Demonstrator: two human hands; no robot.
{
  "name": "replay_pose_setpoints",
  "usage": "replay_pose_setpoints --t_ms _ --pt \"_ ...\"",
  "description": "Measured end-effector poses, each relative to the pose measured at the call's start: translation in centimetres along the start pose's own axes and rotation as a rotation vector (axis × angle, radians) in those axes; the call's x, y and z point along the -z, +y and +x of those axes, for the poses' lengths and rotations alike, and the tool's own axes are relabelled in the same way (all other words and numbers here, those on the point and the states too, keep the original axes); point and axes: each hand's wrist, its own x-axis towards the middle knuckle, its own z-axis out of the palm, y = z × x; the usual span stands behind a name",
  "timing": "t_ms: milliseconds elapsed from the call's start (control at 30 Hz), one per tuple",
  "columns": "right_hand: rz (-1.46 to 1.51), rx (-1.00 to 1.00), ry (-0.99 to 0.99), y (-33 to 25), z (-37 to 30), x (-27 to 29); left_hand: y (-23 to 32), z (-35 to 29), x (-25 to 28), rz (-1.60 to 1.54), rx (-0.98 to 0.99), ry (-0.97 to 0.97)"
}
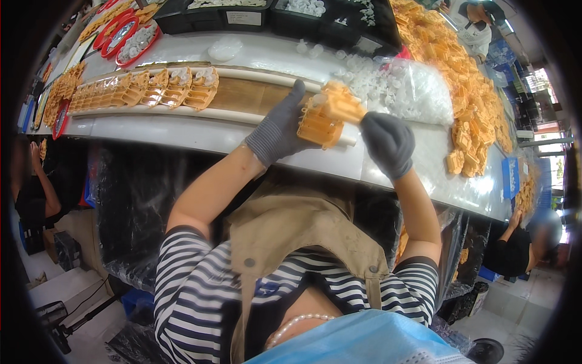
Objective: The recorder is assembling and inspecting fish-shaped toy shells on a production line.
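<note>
Against the left hand (280, 126), orange piece (319, 130)

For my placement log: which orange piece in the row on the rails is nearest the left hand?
The right-end orange piece; every other one in that row lies farther left, away from the left hand.

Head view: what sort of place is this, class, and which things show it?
Probably a factory assembly workshop: a heap of orange parts, a row of such parts along white rails, and black bins of small pieces.
</note>
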Motion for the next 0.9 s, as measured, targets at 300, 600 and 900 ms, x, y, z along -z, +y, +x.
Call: replay_pose_setpoints --t_ms 300,600,900 --pt "0.011 0.106 -0.22 -2.0 -0.3 -0.4 -0.5 -0.2 -0.8 0.051 -0.064 0.0" --pt "0.217 0.014 -0.311 -2.6 -0.8 0.7 -0.9 -0.1 0.0 0.218 -0.153 0.149" --pt "0.601 -1.039 0.146 -3.1 -0.6 -2.8 -4.6 0.0 -1.2 0.988 -0.45 0.142"
